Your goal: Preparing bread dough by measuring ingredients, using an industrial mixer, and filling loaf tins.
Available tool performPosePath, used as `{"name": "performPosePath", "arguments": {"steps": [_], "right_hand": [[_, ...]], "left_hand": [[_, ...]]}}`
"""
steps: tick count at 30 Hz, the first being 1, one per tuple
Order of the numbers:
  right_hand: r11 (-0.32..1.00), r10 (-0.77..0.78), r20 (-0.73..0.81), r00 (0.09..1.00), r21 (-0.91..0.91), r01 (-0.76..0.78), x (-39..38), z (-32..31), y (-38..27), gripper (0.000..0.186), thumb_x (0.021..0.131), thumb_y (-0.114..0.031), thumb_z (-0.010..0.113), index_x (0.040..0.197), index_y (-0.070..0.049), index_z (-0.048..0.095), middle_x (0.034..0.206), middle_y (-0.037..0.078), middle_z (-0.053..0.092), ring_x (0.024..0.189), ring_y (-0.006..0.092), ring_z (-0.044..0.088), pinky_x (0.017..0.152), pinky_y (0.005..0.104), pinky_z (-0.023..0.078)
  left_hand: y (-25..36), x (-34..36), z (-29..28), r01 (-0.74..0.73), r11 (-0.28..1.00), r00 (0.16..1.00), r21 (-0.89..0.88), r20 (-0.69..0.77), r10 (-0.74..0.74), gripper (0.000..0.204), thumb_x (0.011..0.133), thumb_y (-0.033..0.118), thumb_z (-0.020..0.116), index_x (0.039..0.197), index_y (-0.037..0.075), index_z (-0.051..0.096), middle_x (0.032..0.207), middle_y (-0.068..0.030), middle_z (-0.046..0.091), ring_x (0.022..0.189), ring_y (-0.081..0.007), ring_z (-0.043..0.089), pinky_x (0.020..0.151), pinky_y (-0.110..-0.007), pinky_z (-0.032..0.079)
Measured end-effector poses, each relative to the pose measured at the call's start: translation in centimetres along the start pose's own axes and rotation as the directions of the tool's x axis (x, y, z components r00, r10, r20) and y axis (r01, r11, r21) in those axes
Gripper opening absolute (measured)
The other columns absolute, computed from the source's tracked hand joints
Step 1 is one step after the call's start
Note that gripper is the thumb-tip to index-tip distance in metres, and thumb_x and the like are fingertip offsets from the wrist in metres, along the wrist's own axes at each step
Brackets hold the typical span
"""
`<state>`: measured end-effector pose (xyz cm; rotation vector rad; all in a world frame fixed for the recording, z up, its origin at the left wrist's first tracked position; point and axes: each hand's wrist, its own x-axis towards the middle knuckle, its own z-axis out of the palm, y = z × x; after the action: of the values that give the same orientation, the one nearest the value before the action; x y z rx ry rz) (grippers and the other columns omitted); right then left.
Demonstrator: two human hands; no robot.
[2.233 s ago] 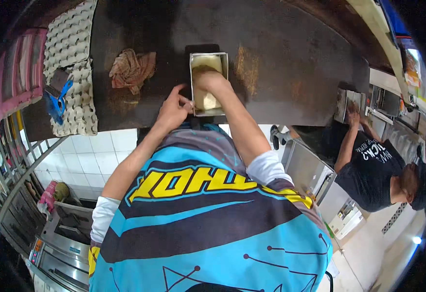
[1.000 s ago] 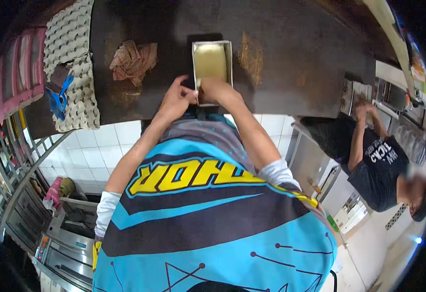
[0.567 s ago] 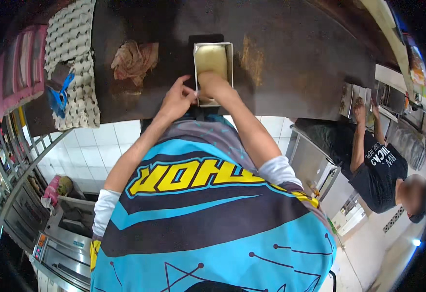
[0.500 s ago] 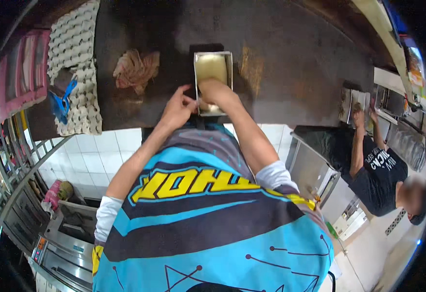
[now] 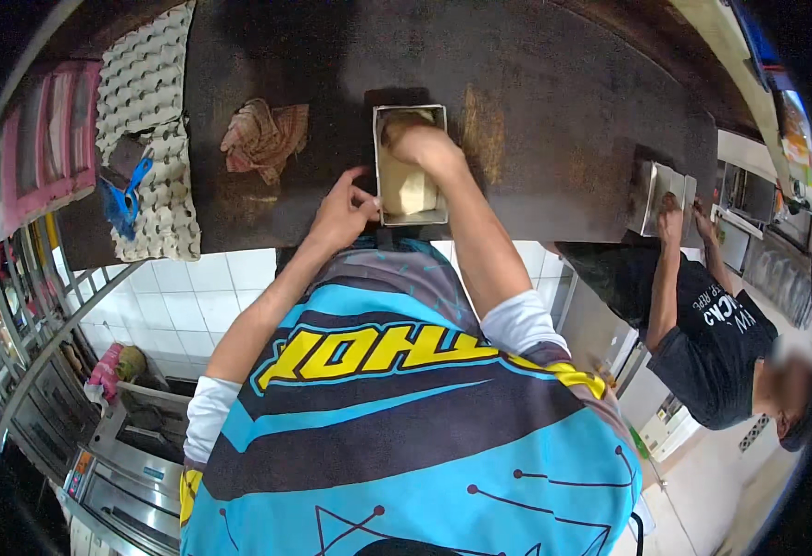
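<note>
A rectangular metal tin [image 5: 377, 169] with pale yellow, smooth material [image 5: 405, 195] inside sits near the counter's front edge. My right hand [image 5: 425, 145] reaches into the tin's far part, back upward; its fingertips are hidden beneath it. My left hand [image 5: 344, 207] is beside the tin's lower left, fingers apart, thumb at the tin's side. A crumpled reddish cloth [image 5: 267, 139] lies on the counter to the left.
Dark counter [image 5: 554, 139]; egg trays [image 5: 142, 65] with a blue brush [image 5: 126, 195] on the left, beside pink-framed racks [image 5: 40, 148]. At right, a co-worker [image 5: 707, 352] in a dark shirt has both hands at another metal tin [image 5: 656, 181]. A metal rail [image 5: 40, 371] runs at left.
My right hand has moved from the tin's near end toward its far end, exposing the near part of the pale contents. My left hand stays beside the tin.
</note>
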<state>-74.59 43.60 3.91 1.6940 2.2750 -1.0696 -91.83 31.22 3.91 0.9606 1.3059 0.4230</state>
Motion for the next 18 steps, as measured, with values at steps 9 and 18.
{"name": "performPosePath", "arguments": {"steps": [9,18], "right_hand": [[0.999,0.010,0.087,0.996,-0.054,-0.006,0.2,1.5,1.0,0.025,0.077,-0.013,0.057,0.094,0.001,0.069,0.107,0.024,0.065,0.099,0.0362,0.065,0.084,0.0420,0.052],[0.980,-0.083,0.162,0.983,-0.168,0.110,1.4,2.9,1.8,0.032,0.074,-0.018,0.062,0.100,-0.001,0.070,0.106,0.023,0.066,0.099,0.0359,0.065,0.083,0.0415,0.052]], "left_hand": [[0.3,0.0,0.0,-0.015,0.999,1.000,0.039,0.016,0.014,0.068,0.090,0.013,0.065,0.143,-0.004,0.026,0.088,-0.0097,0.062,0.080,-0.0166,0.065,0.076,-0.028,0.052],[0.2,0.2,0.1,-0.027,0.998,0.999,0.050,0.020,0.026,0.067,0.091,0.015,0.064,0.143,-0.003,0.027,0.089,-0.0100,0.064,0.080,-0.0158,0.064,0.076,-0.028,0.052]]}}
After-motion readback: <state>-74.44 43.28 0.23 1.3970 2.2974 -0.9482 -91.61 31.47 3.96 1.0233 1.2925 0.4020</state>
